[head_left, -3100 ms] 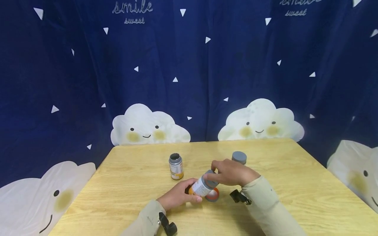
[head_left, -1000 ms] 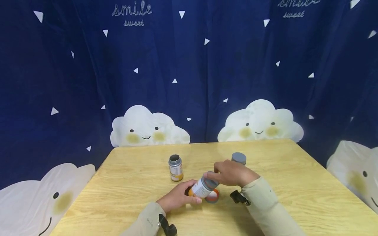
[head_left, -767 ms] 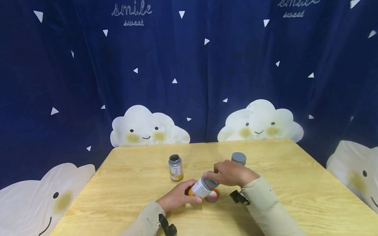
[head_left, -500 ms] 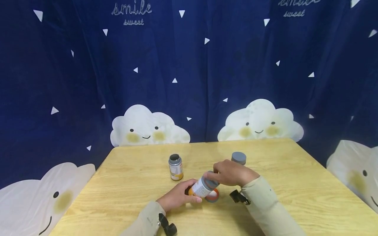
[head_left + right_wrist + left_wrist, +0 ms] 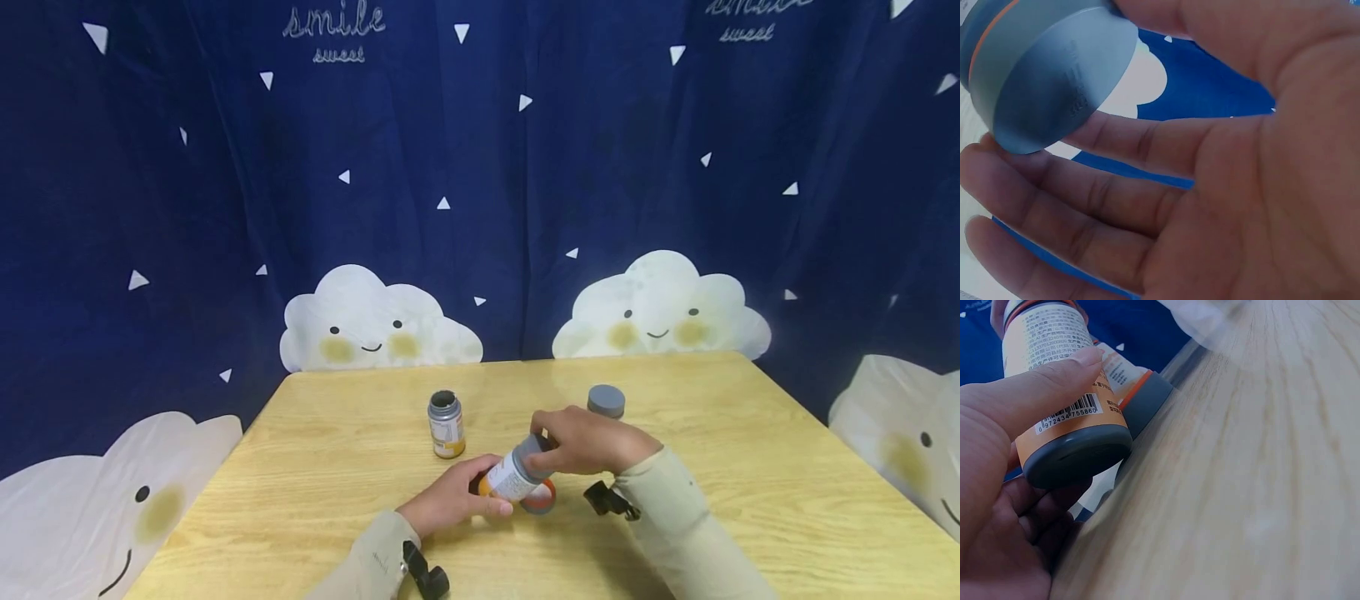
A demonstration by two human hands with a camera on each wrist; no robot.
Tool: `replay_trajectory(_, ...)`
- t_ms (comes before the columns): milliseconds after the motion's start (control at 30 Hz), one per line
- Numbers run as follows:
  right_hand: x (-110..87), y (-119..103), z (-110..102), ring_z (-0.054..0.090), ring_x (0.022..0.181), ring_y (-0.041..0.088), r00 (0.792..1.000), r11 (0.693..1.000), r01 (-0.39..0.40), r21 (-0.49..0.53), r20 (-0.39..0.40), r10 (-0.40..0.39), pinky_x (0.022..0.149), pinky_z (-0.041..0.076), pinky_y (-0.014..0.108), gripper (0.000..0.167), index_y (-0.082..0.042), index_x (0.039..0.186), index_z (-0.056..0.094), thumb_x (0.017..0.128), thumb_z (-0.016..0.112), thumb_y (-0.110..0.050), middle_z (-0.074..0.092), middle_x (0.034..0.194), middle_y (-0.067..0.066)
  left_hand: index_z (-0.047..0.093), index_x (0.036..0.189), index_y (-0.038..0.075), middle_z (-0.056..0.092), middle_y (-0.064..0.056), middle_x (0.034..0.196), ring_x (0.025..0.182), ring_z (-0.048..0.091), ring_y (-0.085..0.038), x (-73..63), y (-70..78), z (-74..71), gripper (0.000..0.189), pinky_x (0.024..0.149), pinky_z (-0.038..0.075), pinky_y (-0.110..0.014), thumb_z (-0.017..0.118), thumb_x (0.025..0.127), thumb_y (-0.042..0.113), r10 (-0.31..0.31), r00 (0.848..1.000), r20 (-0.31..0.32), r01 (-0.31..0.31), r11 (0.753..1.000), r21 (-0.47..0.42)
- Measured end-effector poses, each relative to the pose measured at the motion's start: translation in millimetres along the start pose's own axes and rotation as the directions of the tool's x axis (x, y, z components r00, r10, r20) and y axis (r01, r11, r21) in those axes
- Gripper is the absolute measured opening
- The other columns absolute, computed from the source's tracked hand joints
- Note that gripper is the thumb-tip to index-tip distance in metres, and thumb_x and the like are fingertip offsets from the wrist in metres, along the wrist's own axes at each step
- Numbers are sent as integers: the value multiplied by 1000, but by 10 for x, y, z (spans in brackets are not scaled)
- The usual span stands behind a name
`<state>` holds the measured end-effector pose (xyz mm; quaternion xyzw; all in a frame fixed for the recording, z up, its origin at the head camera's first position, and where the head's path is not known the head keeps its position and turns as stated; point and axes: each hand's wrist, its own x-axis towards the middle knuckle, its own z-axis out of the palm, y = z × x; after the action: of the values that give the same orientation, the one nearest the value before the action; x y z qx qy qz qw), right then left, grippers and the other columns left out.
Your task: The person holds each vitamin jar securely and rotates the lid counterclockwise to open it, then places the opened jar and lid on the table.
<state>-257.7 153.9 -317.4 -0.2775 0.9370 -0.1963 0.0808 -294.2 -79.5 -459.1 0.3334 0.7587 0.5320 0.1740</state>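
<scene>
My left hand [image 5: 452,498] grips a small supplement bottle [image 5: 510,479] with a white and orange label, tilted with its top toward the right. In the left wrist view the thumb lies across the label above the barcode, and the bottle's dark grey base [image 5: 1079,453] faces the camera. The bottle's grey cap [image 5: 532,452] is pinched between the thumb and fingers of my right hand [image 5: 592,442]. Seen from the right wrist, the cap [image 5: 1063,78] sits at the bottle's top with a thin orange ring below it. The other fingers are spread loosely.
Just below the held bottle, a loose cap [image 5: 538,497] with an orange-red rim lies inside up on the wooden table [image 5: 337,467]. An uncapped bottle [image 5: 447,429] stands upright behind my left hand. Another grey cap [image 5: 606,400] shows behind the right hand, its lower part hidden.
My right hand's fingers and thumb have shifted round the cap, with the hand turned slightly. The left hand and the bottle keep their place.
</scene>
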Motion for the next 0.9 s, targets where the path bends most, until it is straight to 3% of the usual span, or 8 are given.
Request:
replay_trajectory(233,4,-4,-5,56,68,12,1000,999,11,33,13,-12,62,47,32,28,-12,101,58,83,72,-30,60,78,-3,56,125,22,62,3,113,99,58,-14,-4,-4,-3,39,86,47,-29,71,89,24,5,1000,7,-5,1000,-4)
replay_trajectory(367,2,13,-20,57,71,10,1000,999,5,49,10,-5,65,48,33,31,-13,103,59,85,70,-35,62,83,-2,56,126,23,61,3,114,99,58,-14,4,-2,-7,39,86,46,-29,71,89,24,4,1000,5,-4,1000,1)
replay_trajectory(567,4,8,-14,55,65,11,1000,1000,4,11,-22,-4,59,46,33,35,-11,100,60,90,64,-45,62,77,-3,55,128,23,61,3,116,100,57,-15,-1,1,-4,42,87,46,-30,71,89,26,0,1000,10,0,1000,-6)
replay_trajectory(900,23,-15,46,54,62,11,994,995,-85,-48,-72,81,57,45,32,38,-11,91,64,91,60,-48,60,72,-5,55,129,24,61,4,117,102,58,-15,0,-8,-3,43,88,47,-30,70,90,26,5,1000,11,-5,1000,-11)
